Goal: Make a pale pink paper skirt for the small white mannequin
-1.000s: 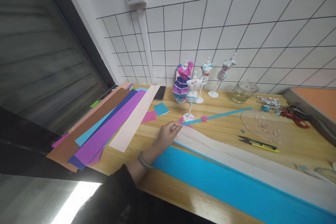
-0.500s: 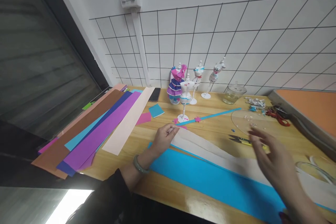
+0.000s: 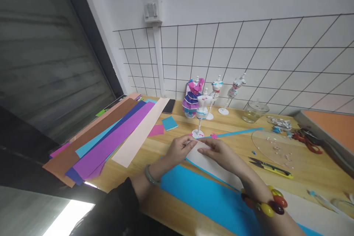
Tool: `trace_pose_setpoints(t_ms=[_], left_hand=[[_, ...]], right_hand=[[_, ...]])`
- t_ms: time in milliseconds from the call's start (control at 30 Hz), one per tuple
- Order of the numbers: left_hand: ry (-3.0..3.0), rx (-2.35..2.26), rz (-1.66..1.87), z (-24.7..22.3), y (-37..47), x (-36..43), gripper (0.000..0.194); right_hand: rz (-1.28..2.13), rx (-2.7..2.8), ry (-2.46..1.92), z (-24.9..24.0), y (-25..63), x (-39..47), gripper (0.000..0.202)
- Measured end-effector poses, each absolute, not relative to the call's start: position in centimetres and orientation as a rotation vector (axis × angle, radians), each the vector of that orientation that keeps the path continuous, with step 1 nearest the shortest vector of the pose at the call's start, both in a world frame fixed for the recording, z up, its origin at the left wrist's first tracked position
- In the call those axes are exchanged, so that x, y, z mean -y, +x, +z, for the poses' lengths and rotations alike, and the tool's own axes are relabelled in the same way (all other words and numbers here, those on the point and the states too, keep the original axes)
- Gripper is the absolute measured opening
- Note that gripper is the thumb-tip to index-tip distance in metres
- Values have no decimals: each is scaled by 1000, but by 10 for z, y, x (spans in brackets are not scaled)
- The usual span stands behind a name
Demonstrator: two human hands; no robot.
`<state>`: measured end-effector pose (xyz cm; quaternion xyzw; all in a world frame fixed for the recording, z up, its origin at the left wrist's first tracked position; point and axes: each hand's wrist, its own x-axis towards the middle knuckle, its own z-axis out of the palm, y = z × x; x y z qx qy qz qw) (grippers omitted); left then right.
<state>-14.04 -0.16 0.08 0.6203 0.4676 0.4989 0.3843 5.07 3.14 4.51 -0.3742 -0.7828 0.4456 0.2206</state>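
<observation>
On wooden desk (image 3: 235, 151), pinching pale strip (image 3: 205, 163) near front mannequin (image 3: 204, 104) with left fingers (image 3: 190, 146); impossible to tell right fingers' (image 3: 209, 151) hold; press lightly, avoiding creases.

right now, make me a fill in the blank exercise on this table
1. The left hand and right hand are close together at one end of the long ____ strip.
2. A beaded bracelet circles the ____ wrist.
3. The scissors beyond the snips have ____ handles.

Missing words: white; right; red.
</observation>
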Motion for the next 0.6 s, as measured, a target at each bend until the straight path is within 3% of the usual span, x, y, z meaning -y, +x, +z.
trace_pose_setpoints(t_ms=[267,400,600], left_hand=[[1386,-1201,1455,19,-134,-60,39],[1332,-1277,1462,11,-121,-90,56],[1294,-1101,1363,-7,-111,-105,39]], right_hand=[[1348,2128,-1048,71,71,-54,45],[1353,2107,-1045,73,75,-57,48],[1312,2097,-1102,72,81,-59,49]])
